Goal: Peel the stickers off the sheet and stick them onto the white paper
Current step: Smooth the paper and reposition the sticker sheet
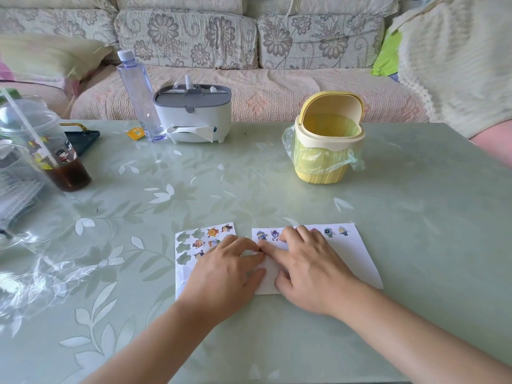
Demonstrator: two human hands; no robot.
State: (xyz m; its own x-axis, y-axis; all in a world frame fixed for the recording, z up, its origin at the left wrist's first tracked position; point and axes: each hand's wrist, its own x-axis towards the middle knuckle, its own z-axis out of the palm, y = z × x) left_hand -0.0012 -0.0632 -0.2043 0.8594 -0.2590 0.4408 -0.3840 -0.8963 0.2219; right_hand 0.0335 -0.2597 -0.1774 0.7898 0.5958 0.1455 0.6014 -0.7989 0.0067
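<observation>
Though flat, flower-holed sticker sheet [181, 278].

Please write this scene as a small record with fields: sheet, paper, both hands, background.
white paper: row of stickers along far edge
sticker sheet: left of it, several slots empty
left hand: over the sheet
right hand: on the paper, index finger straight
meeting point: near the paper's left edge; held sticker unclear
behind: yellow bin, tissue box
</observation>
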